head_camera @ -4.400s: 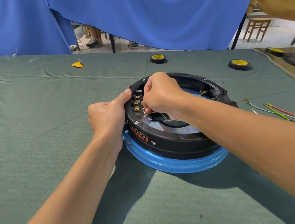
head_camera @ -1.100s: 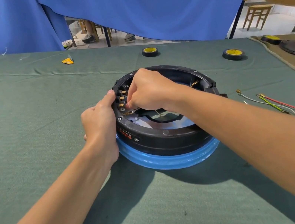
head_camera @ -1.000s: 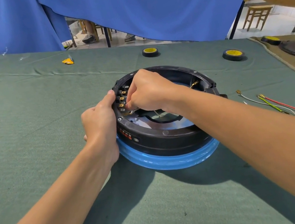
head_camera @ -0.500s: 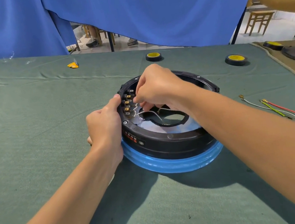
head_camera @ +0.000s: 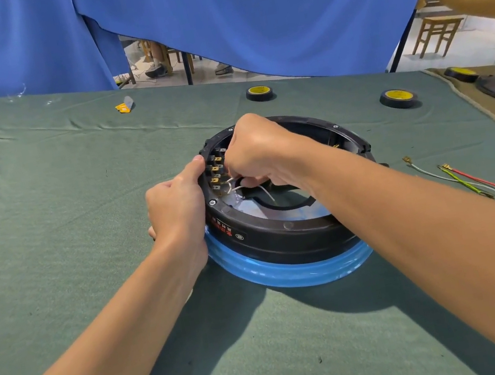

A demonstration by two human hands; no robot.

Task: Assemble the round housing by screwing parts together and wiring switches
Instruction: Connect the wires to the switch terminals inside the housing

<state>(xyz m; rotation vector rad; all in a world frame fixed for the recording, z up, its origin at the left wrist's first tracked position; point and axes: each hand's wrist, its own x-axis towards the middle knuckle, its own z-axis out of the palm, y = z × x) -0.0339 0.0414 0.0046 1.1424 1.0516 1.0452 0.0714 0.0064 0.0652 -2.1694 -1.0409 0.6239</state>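
Both forearms are showing bare along their whole visible length; the left hand [head_camera: 178, 212] is showing bare too, its thumbnail cut short; the right hand [head_camera: 262, 155], just right of the left hand, is going bare likewise.

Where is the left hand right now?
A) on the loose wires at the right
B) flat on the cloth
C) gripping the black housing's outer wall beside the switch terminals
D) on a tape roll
C: the left hand holds the round housing at its outer wall, thumb on the rim beside the terminals.
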